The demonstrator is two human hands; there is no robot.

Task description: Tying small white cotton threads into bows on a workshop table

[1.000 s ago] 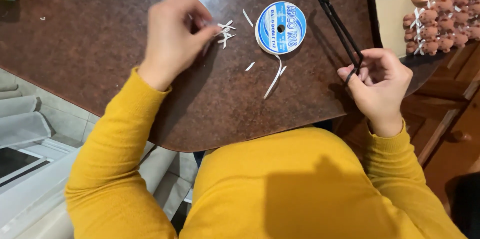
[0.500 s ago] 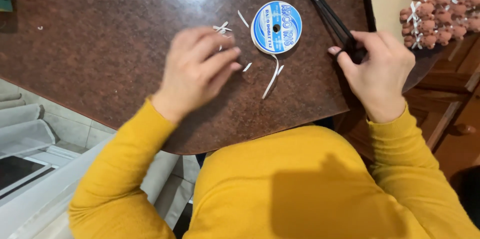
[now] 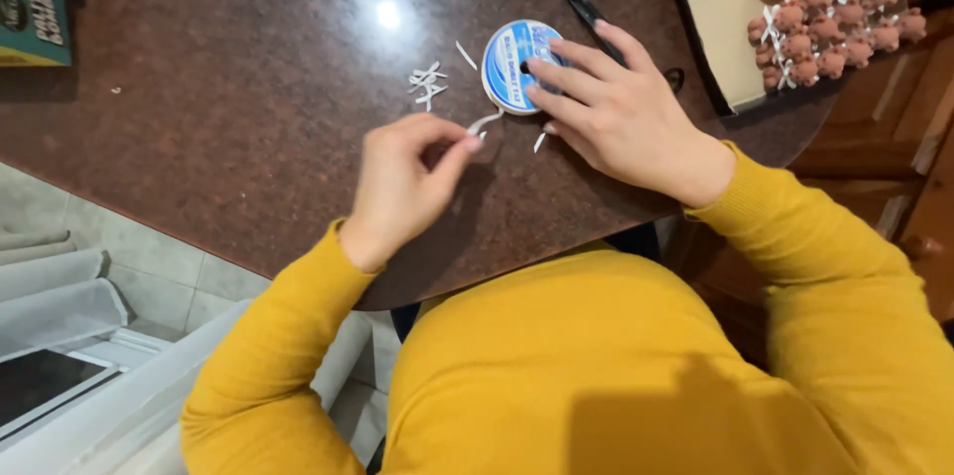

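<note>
just a round blue-and-white cord spool (image 3: 520,66), white cord (image 3: 484,122) trailing

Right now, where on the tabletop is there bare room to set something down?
The widest bare stretch of the brown tabletop runs between the teal box and the white cord scraps. It is crowded around the spool, where the left hand and right hand work, and by the tray at the right.

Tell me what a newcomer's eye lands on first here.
First, the two hands in yellow sleeves at the middle of the dark brown table: the right hand rests its fingers on a blue and white cord spool, and the left hand pinches the white cord end beside it. Next, the tray of small pinkish-brown figures at the top right.
</note>
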